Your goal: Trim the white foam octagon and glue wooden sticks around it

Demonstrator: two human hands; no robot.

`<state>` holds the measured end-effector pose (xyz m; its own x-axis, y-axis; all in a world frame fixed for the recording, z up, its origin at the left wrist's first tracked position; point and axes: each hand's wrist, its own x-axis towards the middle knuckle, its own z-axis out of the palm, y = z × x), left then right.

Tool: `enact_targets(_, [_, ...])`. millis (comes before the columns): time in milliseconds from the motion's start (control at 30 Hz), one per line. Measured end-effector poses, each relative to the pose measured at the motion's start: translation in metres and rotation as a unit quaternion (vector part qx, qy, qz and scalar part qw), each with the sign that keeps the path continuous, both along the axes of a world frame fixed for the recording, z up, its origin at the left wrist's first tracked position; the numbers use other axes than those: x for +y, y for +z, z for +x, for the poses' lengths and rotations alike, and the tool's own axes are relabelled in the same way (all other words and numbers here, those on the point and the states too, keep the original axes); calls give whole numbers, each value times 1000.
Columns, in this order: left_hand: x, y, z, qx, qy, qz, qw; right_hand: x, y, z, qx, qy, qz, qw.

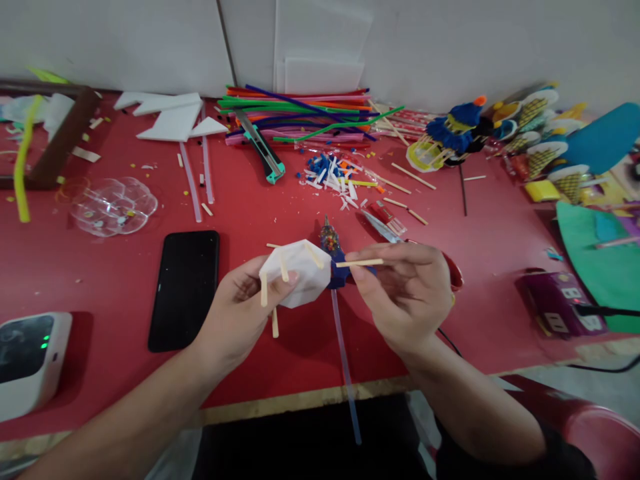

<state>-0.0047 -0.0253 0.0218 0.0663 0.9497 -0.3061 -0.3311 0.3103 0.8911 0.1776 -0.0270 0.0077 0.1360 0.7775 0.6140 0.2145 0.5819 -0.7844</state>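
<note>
A white many-sided foam piece (313, 273) is gripped by my left hand (245, 293), the thumb lying across its face. Several short wooden sticks (284, 268) stick out from it. My right hand (407, 287) pinches another short wooden stick (360, 263) between thumb and fingertips, its end close to the foam's right edge; whether they touch I cannot tell. Just behind both hands lies a blue glue gun (337, 260), partly hidden, its nozzle pointing away from me. A long clear glue stick (346, 360) runs from its rear over the table's front edge.
A black phone (185, 290) lies left of my hands. Farther back are a green box cutter (263, 150), pipe cleaners (300, 113), foam scraps (173, 113) and scissors (383, 227). A small decorated figure (457, 130) stands back right; a purple box (563, 303) sits at right.
</note>
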Motion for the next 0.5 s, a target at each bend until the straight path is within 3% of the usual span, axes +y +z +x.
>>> enact_targets(133, [1,2,0,-11,-17,2,1000,2,1,-1,6,16,21,1000])
enact_targets(500, [0,1,-2,15,-40,23,999,2,0,1,16,36,-5,999])
